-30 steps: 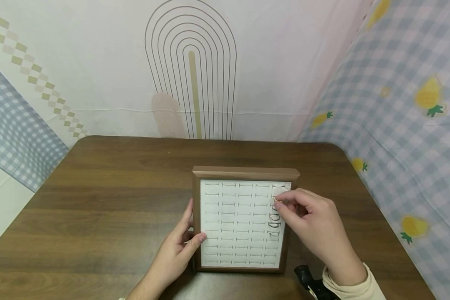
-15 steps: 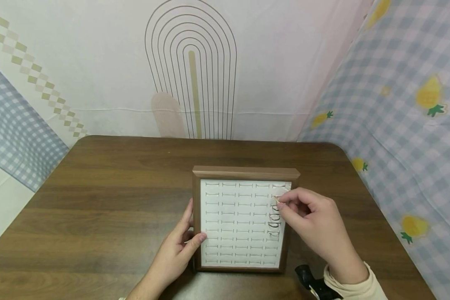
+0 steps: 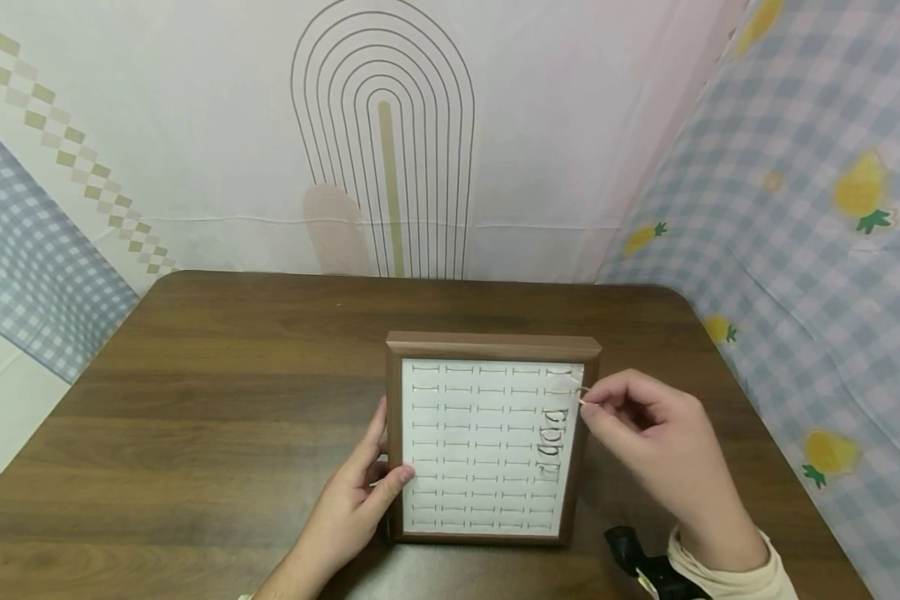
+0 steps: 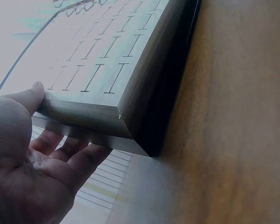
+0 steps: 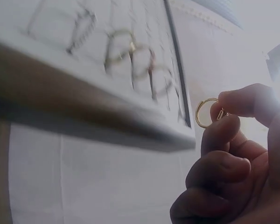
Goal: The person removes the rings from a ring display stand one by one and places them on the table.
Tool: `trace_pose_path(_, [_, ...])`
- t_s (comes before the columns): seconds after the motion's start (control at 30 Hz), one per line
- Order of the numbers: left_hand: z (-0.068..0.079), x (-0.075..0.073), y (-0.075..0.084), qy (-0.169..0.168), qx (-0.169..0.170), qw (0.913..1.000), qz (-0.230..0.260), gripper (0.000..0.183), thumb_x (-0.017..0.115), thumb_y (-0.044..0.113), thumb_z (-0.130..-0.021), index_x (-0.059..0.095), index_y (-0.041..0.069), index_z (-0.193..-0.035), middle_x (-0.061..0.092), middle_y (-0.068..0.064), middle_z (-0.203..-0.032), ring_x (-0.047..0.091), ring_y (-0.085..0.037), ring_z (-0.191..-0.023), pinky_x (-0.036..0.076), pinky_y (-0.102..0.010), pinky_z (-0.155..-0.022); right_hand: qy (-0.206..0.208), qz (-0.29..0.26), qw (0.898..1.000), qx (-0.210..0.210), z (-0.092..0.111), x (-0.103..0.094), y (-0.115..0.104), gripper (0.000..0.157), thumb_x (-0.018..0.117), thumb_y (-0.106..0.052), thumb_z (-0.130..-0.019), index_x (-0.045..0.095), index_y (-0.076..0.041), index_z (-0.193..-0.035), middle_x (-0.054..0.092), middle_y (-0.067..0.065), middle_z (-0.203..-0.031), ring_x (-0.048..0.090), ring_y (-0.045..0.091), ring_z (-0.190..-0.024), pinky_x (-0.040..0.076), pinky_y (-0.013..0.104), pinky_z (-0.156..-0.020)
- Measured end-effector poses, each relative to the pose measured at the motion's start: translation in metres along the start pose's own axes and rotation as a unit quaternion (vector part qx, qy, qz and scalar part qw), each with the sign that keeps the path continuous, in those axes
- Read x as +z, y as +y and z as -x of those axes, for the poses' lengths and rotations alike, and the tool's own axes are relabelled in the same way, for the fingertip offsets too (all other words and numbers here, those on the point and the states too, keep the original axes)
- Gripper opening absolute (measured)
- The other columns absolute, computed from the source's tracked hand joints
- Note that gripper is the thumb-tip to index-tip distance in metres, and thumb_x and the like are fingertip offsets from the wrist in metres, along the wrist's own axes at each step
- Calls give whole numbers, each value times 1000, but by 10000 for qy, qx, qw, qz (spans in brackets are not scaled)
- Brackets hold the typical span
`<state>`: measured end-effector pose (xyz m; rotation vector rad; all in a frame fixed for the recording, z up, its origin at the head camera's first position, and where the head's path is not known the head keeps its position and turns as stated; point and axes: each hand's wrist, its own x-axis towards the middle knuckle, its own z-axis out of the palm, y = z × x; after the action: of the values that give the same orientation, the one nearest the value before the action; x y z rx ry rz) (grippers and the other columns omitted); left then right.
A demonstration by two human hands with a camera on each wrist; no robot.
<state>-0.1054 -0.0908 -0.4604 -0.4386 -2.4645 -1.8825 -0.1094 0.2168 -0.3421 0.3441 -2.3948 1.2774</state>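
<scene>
Showing in the head view at the bench [image 3: 232,417] is a wooden frame [image 3: 493,347] with several rings [image 3: 551,436] in its right-hand column. Left wrist view: left hand [image 4: 32,163] grips the frame's edge, thumb in front. Right wrist view: right hand [image 5: 228,165] pinches a gold ring [image 5: 198,118] between fingers, beside the frame.

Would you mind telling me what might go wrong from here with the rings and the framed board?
The right hand pinches the small gold ring, which might slip and drop onto the table.
Only the left hand grips the framed board, at its left side; a loosened hold could let it shift.
The other rings sit close together near its right edge, so reaching there might snag one.
</scene>
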Motion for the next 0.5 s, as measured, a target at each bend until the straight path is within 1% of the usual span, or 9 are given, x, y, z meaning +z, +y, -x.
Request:
trace_pose_path(0.1, [0, 0, 0, -20, 75, 10000, -3, 83, 67, 7, -97, 20, 27, -162, 65, -17, -123, 71, -25, -98, 58, -27, -78, 164, 243, 9995, 140, -2, -7, 3, 21, 76, 6, -83, 72, -14, -83, 59, -3, -69, 46, 10, -56, 38, 23, -49])
trace_pose_path(0.2, [0, 0, 1, -20, 148, 9999, 21, 80, 66, 8, -97, 21, 26, -162, 64, -19, -124, 71, -26, -98, 59, -28, -78, 216, 490, 9983, 247, -5, -12, 8, 14, 76, 1, -86, 72, -12, -84, 61, -3, -70, 48, 10, -57, 39, 22, -50])
trace_pose_path(0.37, [1, 0, 1, 19, 174, 9998, 87, 80, 66, 7, -97, 23, 25, -161, 63, -23, -126, 71, -27, -99, 59, -29, -79, 160, 913, 9951, 351, -10, -16, 19, 7, 75, -4, -88, 73, -10, -86, 66, -4, -73, 51, 9, -59, 42, 19, -52])
trace_pose_path(0.5, [1, 0, 1, 39, 153, 9999, 64, 81, 67, 6, -96, 22, 26, -161, 64, -22, -125, 71, -27, -99, 58, -29, -79, 50, 1298, 9905, 450, -14, -15, 30, 6, 77, -8, -88, 76, -13, -89, 69, -4, -76, 54, 7, -62, 43, 17, -54])
